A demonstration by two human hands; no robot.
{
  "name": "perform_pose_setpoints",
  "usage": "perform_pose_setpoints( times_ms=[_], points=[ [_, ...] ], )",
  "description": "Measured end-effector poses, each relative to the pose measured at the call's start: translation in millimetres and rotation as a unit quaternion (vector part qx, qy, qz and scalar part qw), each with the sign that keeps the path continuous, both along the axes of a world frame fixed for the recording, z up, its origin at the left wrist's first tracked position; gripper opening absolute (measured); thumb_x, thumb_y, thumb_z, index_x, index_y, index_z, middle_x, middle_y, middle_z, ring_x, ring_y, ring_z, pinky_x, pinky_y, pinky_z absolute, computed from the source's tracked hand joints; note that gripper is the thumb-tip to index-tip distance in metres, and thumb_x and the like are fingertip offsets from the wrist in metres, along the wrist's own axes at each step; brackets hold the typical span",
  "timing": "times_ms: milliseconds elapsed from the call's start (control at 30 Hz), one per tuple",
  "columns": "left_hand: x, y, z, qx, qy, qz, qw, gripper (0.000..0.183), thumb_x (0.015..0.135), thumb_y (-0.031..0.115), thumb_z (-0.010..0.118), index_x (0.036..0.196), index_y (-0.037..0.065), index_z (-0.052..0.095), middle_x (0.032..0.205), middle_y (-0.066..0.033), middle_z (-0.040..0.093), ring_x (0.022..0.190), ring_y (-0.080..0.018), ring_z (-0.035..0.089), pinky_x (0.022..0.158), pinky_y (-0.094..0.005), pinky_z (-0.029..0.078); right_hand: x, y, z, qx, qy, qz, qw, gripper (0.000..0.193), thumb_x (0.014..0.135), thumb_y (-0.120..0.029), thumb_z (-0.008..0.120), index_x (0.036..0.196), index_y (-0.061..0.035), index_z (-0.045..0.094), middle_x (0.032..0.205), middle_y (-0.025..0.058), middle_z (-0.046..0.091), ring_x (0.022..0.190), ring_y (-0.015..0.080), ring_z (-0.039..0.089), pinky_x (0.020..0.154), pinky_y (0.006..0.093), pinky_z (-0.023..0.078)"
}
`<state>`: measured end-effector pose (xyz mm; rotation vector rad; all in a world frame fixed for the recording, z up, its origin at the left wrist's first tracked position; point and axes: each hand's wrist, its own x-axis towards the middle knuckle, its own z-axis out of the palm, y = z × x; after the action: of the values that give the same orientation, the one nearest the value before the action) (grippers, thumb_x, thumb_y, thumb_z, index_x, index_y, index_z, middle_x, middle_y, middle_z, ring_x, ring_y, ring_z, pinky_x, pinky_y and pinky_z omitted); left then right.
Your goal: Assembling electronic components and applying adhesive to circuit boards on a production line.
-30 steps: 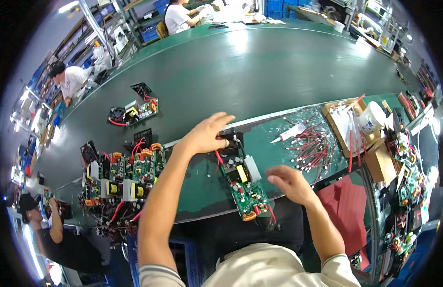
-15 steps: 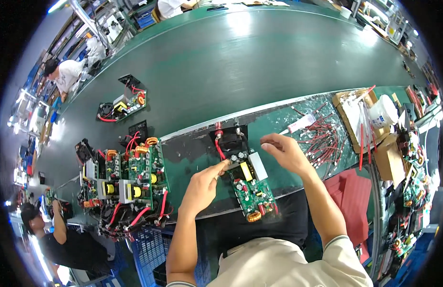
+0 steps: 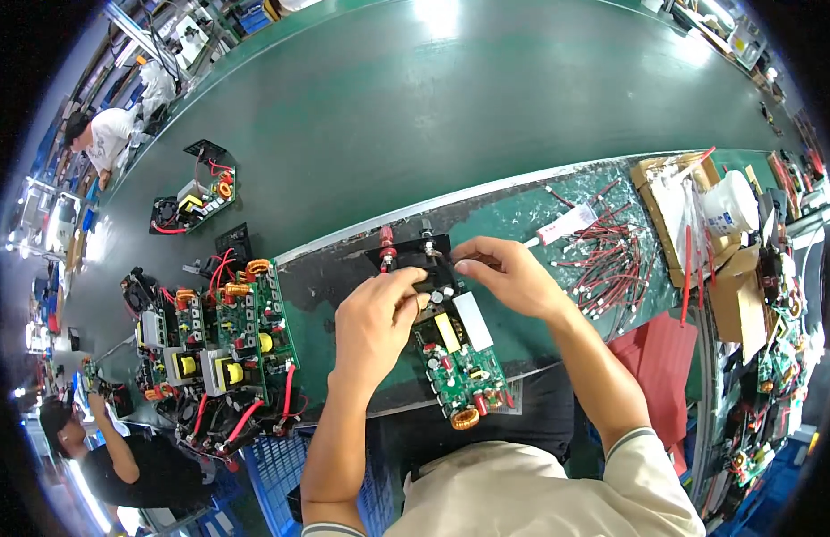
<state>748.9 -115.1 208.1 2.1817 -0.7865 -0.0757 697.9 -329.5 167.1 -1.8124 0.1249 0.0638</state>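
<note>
Seemingly handling black panel by circuit board | left hand curled, right hand narrow (can't tell if holding) | next likely needs steadiness

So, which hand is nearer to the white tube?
Right. The right hand is left of the tube, near its nozzle; the left hand is farther left, by the circuit board.

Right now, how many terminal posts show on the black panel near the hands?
2: a red post at left and a darker post at right on the black panel. The left hand or right hand may hide others.
</note>
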Motion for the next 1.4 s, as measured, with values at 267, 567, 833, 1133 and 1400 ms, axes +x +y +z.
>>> perform_pose_setpoints(
  times_ms=[267, 567, 833, 1133, 1400],
  points=[
    [-3.1, -16.4, -0.8, 0.147, -0.150, 0.042, 0.977, 0.008, 0.081, 0.012, 0.074, 0.085, 0.006, 0.071, 0.079, -0.0084, 0.065, 0.075, -0.0280, 0.064, 0.067, -0.0396, 0.051, 2.2, -7.5, -23.2, 0.047, -0.026, -0.024, 0.998, 0.024, 0.095, -0.016, 0.065, 0.111, 0.0024, 0.067, 0.087, 0.0111, 0.070, 0.080, 0.0130, 0.065, 0.076, 0.0309, 0.053],
    [-12.3, -39.0, -8.3, 0.187, -0.148, 0.101, 0.966, 0.009, 0.082, 0.016, 0.073, 0.087, 0.009, 0.073, 0.078, -0.0085, 0.066, 0.074, -0.0305, 0.066, 0.066, -0.0419, 0.051, 6.0, -12.5, -19.2, 0.019, -0.018, 0.070, 0.997, 0.017, 0.094, -0.003, 0.059, 0.108, 0.0011, 0.066, 0.086, 0.0042, 0.066, 0.079, 0.0099, 0.061, 0.073, 0.0276, 0.051],
    [-15.3, -39.4, -18.1, 0.111, -0.090, 0.124, 0.982, 0.010, 0.082, 0.008, 0.074, 0.091, 0.006, 0.074, 0.081, -0.0105, 0.068, 0.068, -0.0264, 0.068, 0.063, -0.0349, 0.052, 37.2, -24.7, -16.5, 0.202, 0.142, 0.158, 0.956, 0.015, 0.083, 0.001, 0.061, 0.095, 0.0047, 0.070, 0.084, 0.0055, 0.067, 0.072, 0.0130, 0.063, 0.063, 0.0263, 0.051],
    [-18.6, -33.5, -6.8, 0.021, -0.074, 0.076, 0.994, 0.012, 0.086, 0.002, 0.073, 0.098, -0.001, 0.072, 0.084, -0.0114, 0.069, 0.066, -0.0169, 0.065, 0.060, -0.0286, 0.051, 41.3, -29.6, -14.2, 0.090, 0.105, 0.175, 0.975, 0.014, 0.085, -0.001, 0.069, 0.097, 0.0033, 0.072, 0.082, 0.0052, 0.070, 0.077, 0.0119, 0.065, 0.070, 0.0266, 0.053],
    [-10.7, -28.4, -12.7, 0.001, -0.057, 0.060, 0.997, 0.013, 0.086, -0.001, 0.071, 0.100, 0.000, 0.072, 0.087, -0.0107, 0.070, 0.069, -0.0154, 0.065, 0.061, -0.0268, 0.051, 53.9, -32.0, -2.1, 0.038, 0.161, 0.221, 0.961, 0.016, 0.087, -0.013, 0.068, 0.094, 0.0014, 0.072, 0.075, 0.0044, 0.066, 0.067, 0.0126, 0.060, 0.062, 0.0284, 0.050]
  ],
)
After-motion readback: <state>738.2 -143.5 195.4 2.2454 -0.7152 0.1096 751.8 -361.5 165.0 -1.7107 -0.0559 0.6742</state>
